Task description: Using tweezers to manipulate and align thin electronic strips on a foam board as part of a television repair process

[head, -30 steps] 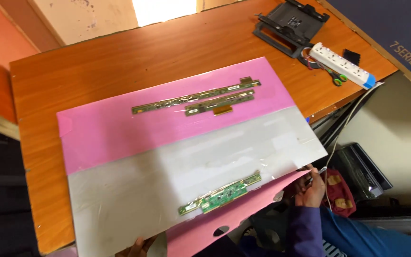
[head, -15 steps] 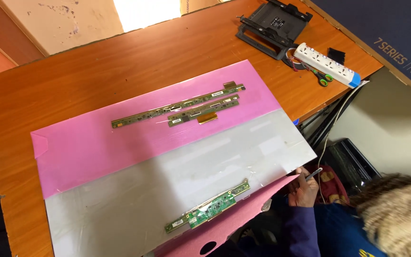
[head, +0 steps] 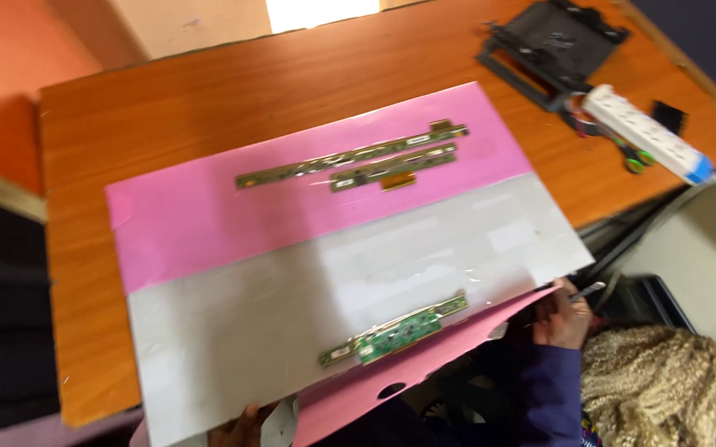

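Note:
A large grey panel (head: 308, 306) lies across a pink sheet (head: 209, 215) on a wooden table (head: 209, 91). Only part of my left hand (head: 246, 424) shows at the bottom edge, gripping the panel's near corner beside a white tab (head: 279, 422). My right hand is out of view. A green circuit board (head: 395, 335) sits along the panel's near edge, above a pink flap (head: 424, 372). Two long narrow circuit strips (head: 349, 157) rest on the pink sheet farther off. A co-worker's hand (head: 561, 319) in a blue sleeve holds a thin tool (head: 588, 290) at the panel's right corner.
A white power strip (head: 648, 136) and a black bracket (head: 552, 45) lie at the table's far right. The co-worker's curly-haired head (head: 660, 381) is at the lower right. An orange wall (head: 10, 74) stands at the left.
The view has swung and moved closer. The co-worker's head has come further into view. Panel, boards and both visible hands stay where they were.

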